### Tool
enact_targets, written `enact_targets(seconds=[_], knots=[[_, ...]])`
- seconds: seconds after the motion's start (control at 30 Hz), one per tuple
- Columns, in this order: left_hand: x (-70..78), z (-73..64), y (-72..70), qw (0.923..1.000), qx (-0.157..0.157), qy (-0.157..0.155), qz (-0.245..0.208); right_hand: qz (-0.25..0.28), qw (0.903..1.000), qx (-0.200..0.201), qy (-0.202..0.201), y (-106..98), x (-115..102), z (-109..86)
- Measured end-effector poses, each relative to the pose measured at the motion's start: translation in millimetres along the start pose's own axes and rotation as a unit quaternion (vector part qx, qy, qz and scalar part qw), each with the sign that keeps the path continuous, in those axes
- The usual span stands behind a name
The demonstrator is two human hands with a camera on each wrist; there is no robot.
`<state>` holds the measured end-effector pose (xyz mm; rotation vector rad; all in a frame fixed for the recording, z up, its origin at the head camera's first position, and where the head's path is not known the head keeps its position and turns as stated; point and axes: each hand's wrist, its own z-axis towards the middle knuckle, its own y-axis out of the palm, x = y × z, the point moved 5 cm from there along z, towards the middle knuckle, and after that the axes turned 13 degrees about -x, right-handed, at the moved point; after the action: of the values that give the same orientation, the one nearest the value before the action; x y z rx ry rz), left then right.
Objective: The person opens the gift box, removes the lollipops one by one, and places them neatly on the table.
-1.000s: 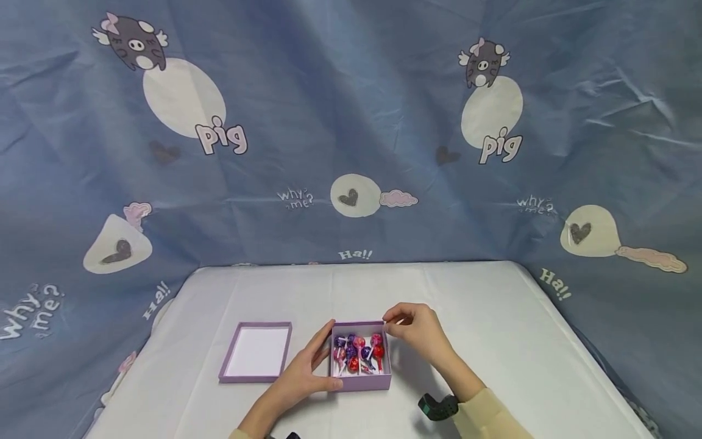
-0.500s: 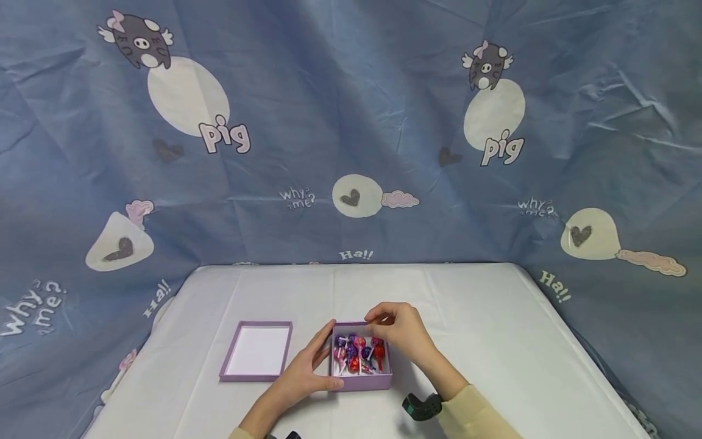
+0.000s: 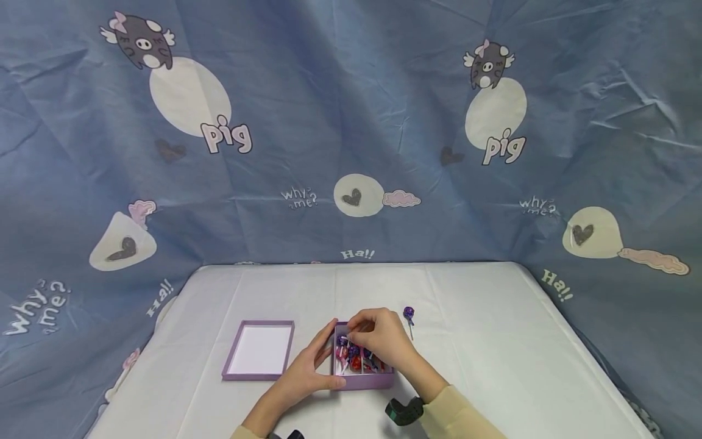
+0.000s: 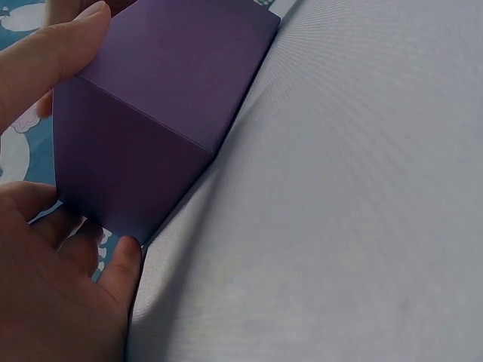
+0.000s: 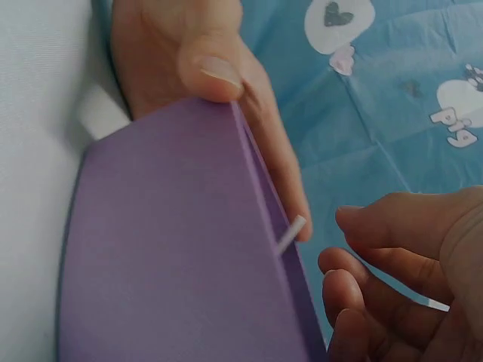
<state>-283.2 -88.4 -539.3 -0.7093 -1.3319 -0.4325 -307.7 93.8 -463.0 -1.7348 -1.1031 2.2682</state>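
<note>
A purple box (image 3: 368,382) stands on the table with several wrapped lollipops (image 3: 355,364) inside, red, purple and pink. My left hand (image 3: 303,373) grips its left side, thumb on the front wall and fingers along the side. Over the box is my right hand (image 3: 379,336), fingers bent, fingertips close above the lollipops and hiding some of them. In the right wrist view, a gap shows between the thumb and fingers of the right hand (image 5: 407,279). One white stick (image 5: 291,235) pokes above the box rim there.
A purple-rimmed box lid (image 3: 258,377) lies left of the box, its white inside up. Behind the right hand, a purple lollipop (image 3: 408,313) lies on the white table (image 3: 471,341). A blue printed cloth (image 3: 351,134) hangs behind the table.
My right hand has moved left from the box's right rim to over its inside. The purple lollipop on the table now shows behind it. My left hand keeps its hold.
</note>
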Motion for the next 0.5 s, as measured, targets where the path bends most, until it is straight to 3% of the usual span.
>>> enact_targets(seconds=[0.23,0.5], knots=[[0.3,0.5,-0.7,0.9999,-0.005,0.005,-0.008,-0.009,0.9999,-0.01,0.006,13.3,3.2,5.1],[1.6,-0.4,0.4,0.9999,-0.006,0.002,-0.009,-0.038,0.9992,0.005,0.014,20.8,6.3,5.5]])
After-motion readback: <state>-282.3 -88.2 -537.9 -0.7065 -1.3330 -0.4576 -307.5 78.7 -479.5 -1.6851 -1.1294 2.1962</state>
